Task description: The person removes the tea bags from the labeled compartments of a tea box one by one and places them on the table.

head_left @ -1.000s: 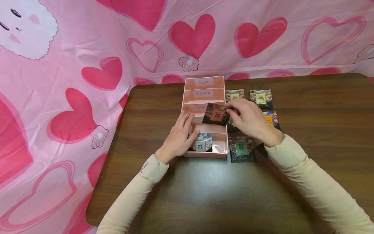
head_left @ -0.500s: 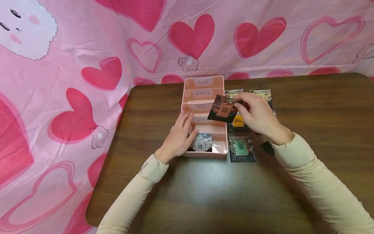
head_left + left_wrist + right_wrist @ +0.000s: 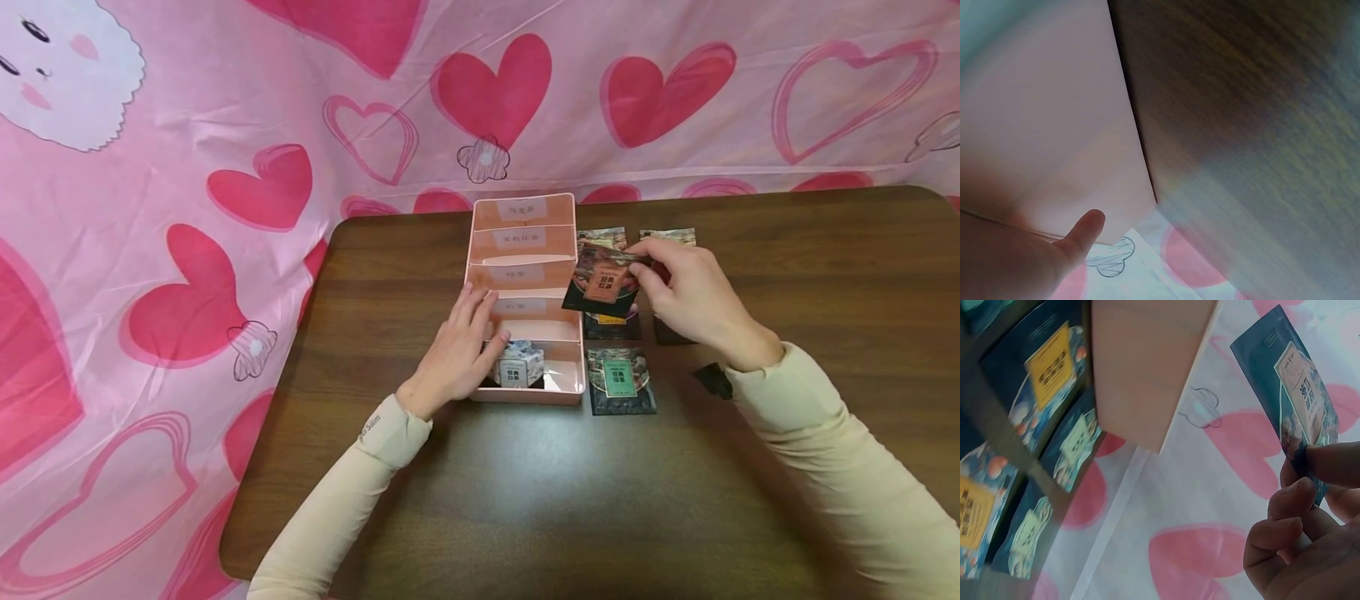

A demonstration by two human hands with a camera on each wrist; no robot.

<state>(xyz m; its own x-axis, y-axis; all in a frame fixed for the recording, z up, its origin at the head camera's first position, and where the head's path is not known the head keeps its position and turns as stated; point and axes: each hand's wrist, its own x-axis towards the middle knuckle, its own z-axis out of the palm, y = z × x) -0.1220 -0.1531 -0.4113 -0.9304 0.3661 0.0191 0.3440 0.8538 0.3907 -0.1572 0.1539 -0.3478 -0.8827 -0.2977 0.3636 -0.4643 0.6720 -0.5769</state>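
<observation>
My right hand (image 3: 701,292) pinches a dark tea sachet with a red-orange label (image 3: 602,282) by its right edge. The sachet hangs just right of the pink divided box (image 3: 528,398), overlapping other sachets below it in the head view. In the right wrist view, thumb and fingers grip one end of that sachet (image 3: 1291,394), which tilts upward. My left hand (image 3: 453,354) rests at the box's left side, fingers extended over its rim and thumb near a white-labelled sachet (image 3: 517,365) in the front compartment. The left wrist view shows the box's side wall (image 3: 1054,119) beside that hand.
Right of the box lie a green-labelled sachet (image 3: 619,380), a yellow-labelled one (image 3: 1050,369) and pale-labelled ones (image 3: 602,236) at the back. A dark packet corner (image 3: 714,381) shows by the right cuff. A pink heart-patterned cloth (image 3: 660,92) hangs behind the wooden table (image 3: 487,500).
The right hand has carried the red-orange-labelled sachet rightward, from over the box to above the sachets beside it. My left hand has stayed in place.
</observation>
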